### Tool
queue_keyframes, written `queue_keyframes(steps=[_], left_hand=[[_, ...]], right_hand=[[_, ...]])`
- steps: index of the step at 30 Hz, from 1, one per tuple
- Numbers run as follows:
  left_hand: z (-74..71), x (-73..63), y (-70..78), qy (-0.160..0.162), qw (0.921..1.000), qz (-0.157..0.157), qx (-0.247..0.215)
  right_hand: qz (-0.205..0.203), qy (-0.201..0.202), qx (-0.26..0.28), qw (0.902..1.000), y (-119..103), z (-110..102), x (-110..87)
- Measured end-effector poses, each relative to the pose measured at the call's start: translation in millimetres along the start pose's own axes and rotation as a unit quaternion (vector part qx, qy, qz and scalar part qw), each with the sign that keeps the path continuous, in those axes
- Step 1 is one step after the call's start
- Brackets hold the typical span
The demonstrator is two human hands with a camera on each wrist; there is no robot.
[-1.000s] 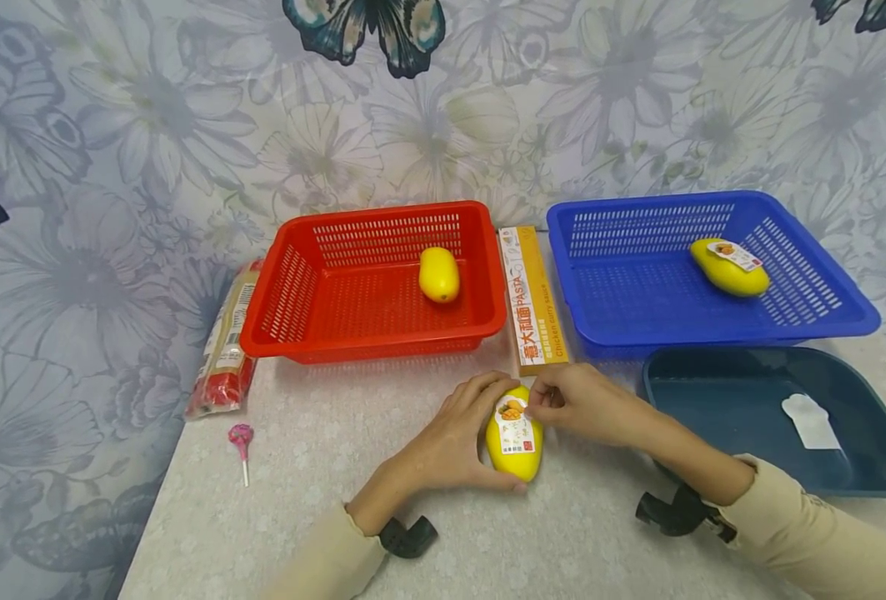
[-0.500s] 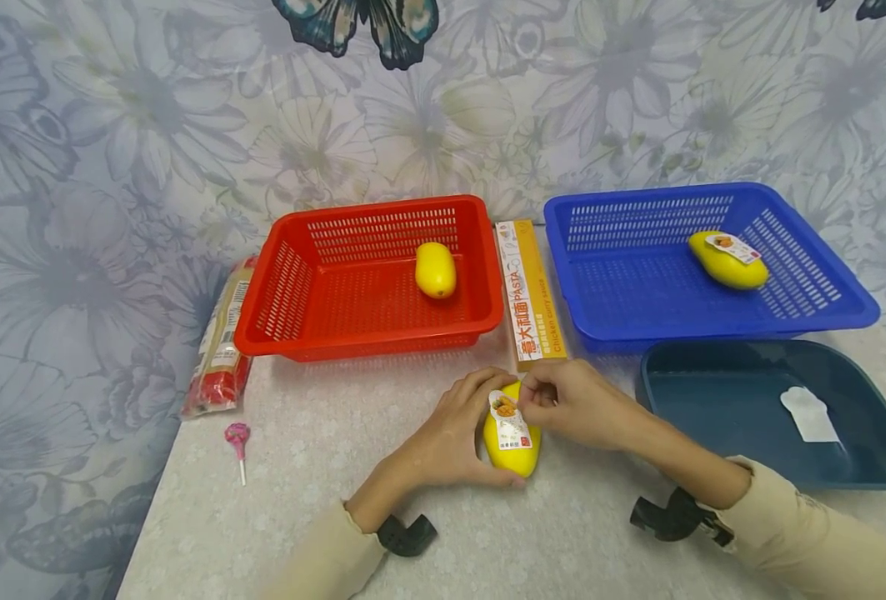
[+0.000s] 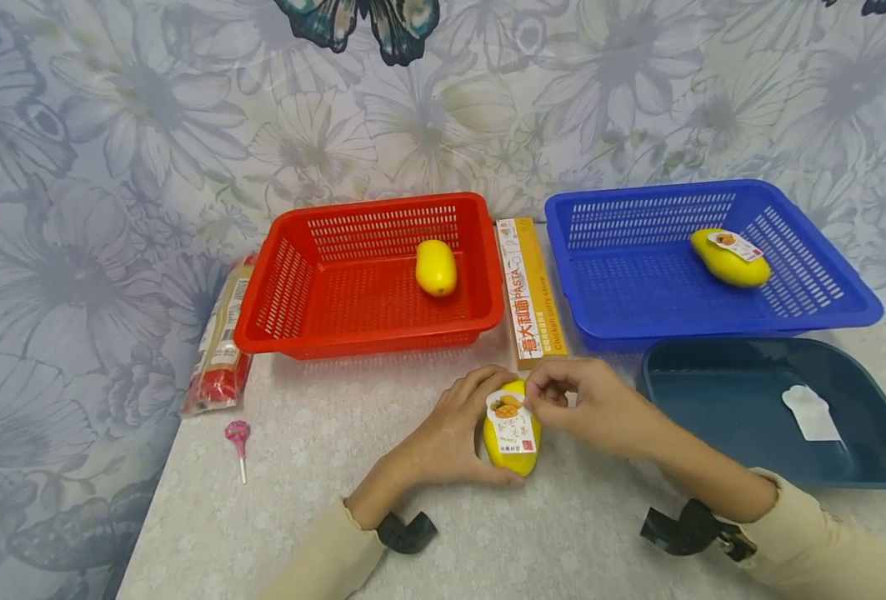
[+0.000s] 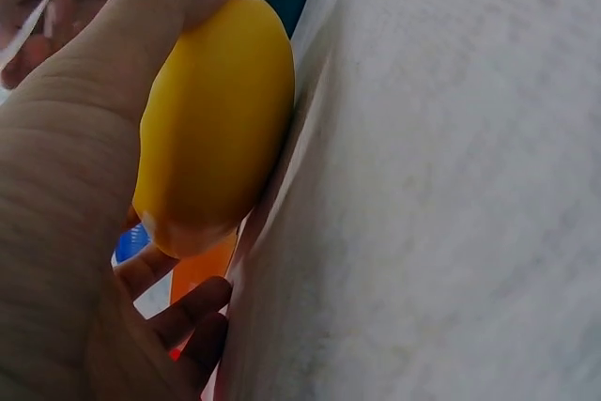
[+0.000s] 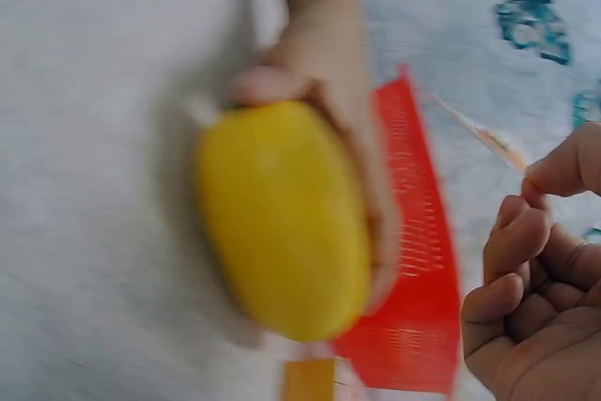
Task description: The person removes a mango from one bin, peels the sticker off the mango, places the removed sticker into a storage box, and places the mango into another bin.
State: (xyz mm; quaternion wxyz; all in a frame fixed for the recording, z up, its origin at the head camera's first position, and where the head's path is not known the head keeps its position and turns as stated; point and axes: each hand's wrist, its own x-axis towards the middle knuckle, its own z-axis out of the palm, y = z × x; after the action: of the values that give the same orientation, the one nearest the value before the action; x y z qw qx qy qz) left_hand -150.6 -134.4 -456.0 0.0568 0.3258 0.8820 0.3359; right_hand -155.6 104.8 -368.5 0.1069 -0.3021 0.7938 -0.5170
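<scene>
My left hand (image 3: pixel 453 437) grips a yellow toy mango (image 3: pixel 512 464) on the table, thumb at its near end and fingers at its far end. The left wrist view shows the thumb beside the mango's (image 4: pixel 221 119) small green stem. My right hand (image 3: pixel 593 408) pinches the edge of a white sticker (image 3: pixel 513 427) with a mango picture between thumb and forefinger. From the right wrist, that sticker (image 5: pixel 484 133) appears nearly edge-on, standing off the bare yellow mango (image 5: pixel 286 223). The right hand's other fingers curl in toward the palm.
A red basket (image 3: pixel 367 343) holds one plain mango (image 3: pixel 436 268); a blue basket (image 3: pixel 623 300) holds a stickered one (image 3: pixel 731 262). Between them lies a pasta box (image 3: pixel 533 292). A dark teal tray (image 3: pixel 713 417) with a white paper piece (image 3: pixel 810 412) sits right. Left are a bagged package (image 3: pixel 221 350) and a lollipop (image 3: pixel 237 433).
The right hand shifts slightly, still pinching the sticker, which tilts and moves a little left over the mango. The left hand keeps its grip. The head view has drifted slightly.
</scene>
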Motion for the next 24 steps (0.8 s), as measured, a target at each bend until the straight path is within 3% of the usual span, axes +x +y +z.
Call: queue_keyframes(steps=[5, 13, 16, 24], left_hand=[[0.2, -0.7, -1.2, -0.004, 1.0, -0.001, -0.001], [-0.5, 0.5, -1.8, -0.01, 0.9999, 0.004, -0.006], [-1.4, 0.1, -1.6, -0.01, 0.9999, 0.001, -0.008], [-1.0, 1.3, -1.2, -0.012, 0.9998, -0.001, -0.012]], right_hand=[[-0.022, 0.026, 0.011, 0.9994, -15, -27, -8.3], [-0.017, 0.084, -0.085, 0.9927, -16, -73, -39.6], [0.005, 0.108, -0.117, 0.9873, -10, -91, -51.9], [0.119, 0.151, -0.187, 0.9634, 15, -128, -85.6]])
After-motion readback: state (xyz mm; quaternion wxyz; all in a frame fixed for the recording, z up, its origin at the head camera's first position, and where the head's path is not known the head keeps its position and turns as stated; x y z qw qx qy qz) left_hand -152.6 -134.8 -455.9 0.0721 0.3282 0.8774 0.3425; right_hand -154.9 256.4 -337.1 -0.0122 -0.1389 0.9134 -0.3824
